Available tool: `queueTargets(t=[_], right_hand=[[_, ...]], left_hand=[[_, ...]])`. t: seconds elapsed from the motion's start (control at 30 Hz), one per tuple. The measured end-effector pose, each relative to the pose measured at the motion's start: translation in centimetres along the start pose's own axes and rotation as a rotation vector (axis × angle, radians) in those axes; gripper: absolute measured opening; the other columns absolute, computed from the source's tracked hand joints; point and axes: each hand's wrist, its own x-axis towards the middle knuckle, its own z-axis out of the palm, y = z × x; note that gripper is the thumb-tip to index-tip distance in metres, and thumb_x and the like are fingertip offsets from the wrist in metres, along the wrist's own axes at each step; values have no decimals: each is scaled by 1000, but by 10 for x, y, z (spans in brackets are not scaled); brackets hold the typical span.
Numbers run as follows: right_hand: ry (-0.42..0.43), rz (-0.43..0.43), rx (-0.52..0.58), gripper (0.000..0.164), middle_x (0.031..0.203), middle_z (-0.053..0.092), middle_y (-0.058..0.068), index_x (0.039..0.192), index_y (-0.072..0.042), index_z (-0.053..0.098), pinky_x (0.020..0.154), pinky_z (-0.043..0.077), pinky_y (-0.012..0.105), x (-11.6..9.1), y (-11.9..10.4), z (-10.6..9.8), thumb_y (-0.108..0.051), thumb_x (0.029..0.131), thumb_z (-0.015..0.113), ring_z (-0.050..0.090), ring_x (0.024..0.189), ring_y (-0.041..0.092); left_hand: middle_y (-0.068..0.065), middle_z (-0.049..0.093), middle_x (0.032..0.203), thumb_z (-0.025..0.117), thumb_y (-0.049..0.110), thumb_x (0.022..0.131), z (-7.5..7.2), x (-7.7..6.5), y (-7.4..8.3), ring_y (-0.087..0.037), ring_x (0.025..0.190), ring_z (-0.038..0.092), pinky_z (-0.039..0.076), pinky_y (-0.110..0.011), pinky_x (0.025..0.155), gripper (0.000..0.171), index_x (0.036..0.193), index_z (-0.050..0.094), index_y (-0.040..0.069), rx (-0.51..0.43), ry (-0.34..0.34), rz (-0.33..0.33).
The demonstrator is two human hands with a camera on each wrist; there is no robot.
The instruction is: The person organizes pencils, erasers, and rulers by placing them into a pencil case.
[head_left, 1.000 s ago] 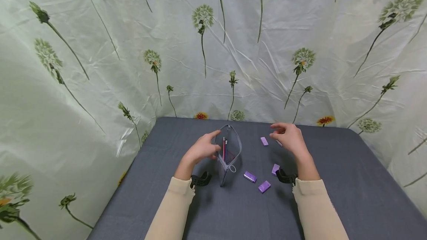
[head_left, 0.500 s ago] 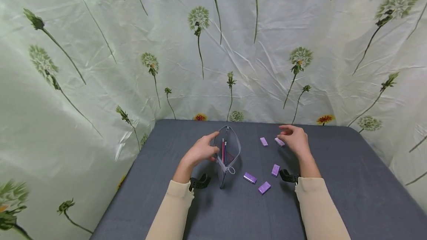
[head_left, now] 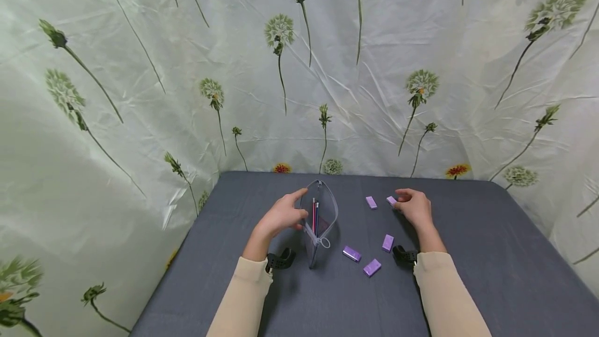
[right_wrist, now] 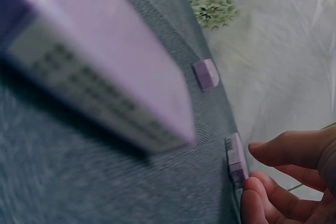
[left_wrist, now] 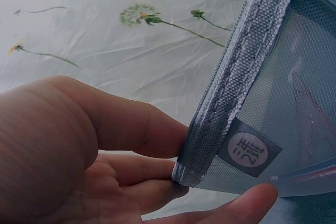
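My left hand [head_left: 286,214] pinches the zip edge of a grey mesh pencil pouch [left_wrist: 247,61] between thumb and fingers. The pouch stands upright with its mouth unzipped, and pencils [head_left: 314,217] lean inside it. A cloth tag [left_wrist: 249,149] with a printed circle is on its side. At the far right my right hand [head_left: 415,208] reaches over a small purple printed block [right_wrist: 237,158]. Its fingertips touch or nearly touch the block's end, while the thumb is a little apart from it. Another purple block [head_left: 371,202] lies just left of that one.
Nearer the front lie more purple blocks: one [head_left: 388,243] by the right wrist, one [head_left: 351,254] in front of the pouch and one [head_left: 372,268] between them. They rest on a dark grey table [head_left: 337,306]. A flower-patterned sheet [head_left: 374,92] hangs behind.
My right hand has moved right and lowered to the far purple block, its fingers now at the block. The left hand keeps its grip on the pouch. The head view shifts slightly.
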Motion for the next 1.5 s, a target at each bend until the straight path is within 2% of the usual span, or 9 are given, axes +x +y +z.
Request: queueTargets(t=[0.1,0.2,0.47,0.7,0.9,0.97,1.2,1.4,1.5], right_hand=[[1,-8,-10,43,101,72,19,122,1,70,89,43,52,0,4,3,-7,81,79,62,98,39],[2,-7,-11,43,100,72,20,121,2,70,91,41,55,0,7,5,-7,80,79,61,100,41],[7,-8,-36,41,96,72,17,120,1,71,85,41,51,-1,13,9,-10,82,80,61,94,37],[-22,12,-18,32,96,73,17,112,1,75,83,42,48,-4,9,6,-7,81,80,61,94,35],[-52,28,-13,27,98,72,18,109,3,76,83,43,48,-7,7,2,-5,84,78,61,95,35],[-60,22,-23,26,97,72,18,108,3,76,82,43,48,-8,7,2,-6,83,78,61,94,35],[-80,8,-68,25,97,72,18,104,3,76,81,44,50,-9,6,0,-8,82,79,60,93,36],[-107,7,-98,20,93,71,16,100,1,77,78,44,48,-8,4,-1,-8,83,77,59,89,34],[-131,18,-100,19,95,71,16,101,0,77,78,43,48,-8,3,-3,-8,84,75,58,89,34]], left_hand=[[-20,23,162,58,-1,92,1,-1,1,-20,54,55,58,-40,69,73,159,33,17,-12,2,0],[-21,23,162,58,-1,92,1,-1,0,-18,54,54,58,-38,67,73,159,34,17,-19,6,2],[-19,30,159,59,-1,91,0,0,-1,-31,61,64,57,-38,67,73,159,35,16,-7,8,11],[-19,30,159,58,-1,92,0,0,-1,-38,66,64,57,-41,70,73,159,35,17,-4,8,6],[-19,30,159,58,0,93,1,-1,0,-31,62,62,57,-46,74,73,159,34,17,-11,3,2],[-20,29,160,58,0,93,1,-1,0,-29,60,61,57,-44,72,73,159,34,17,-12,1,2],[-20,28,160,58,-1,93,2,0,-1,-17,52,49,57,-48,74,73,160,32,16,-17,-7,8],[-20,27,160,58,0,93,2,-1,-2,-22,57,60,56,-50,77,73,160,32,17,-4,-5,5],[-20,26,161,58,1,93,2,-2,-1,-23,57,61,56,-49,76,73,160,32,17,3,-2,7]])
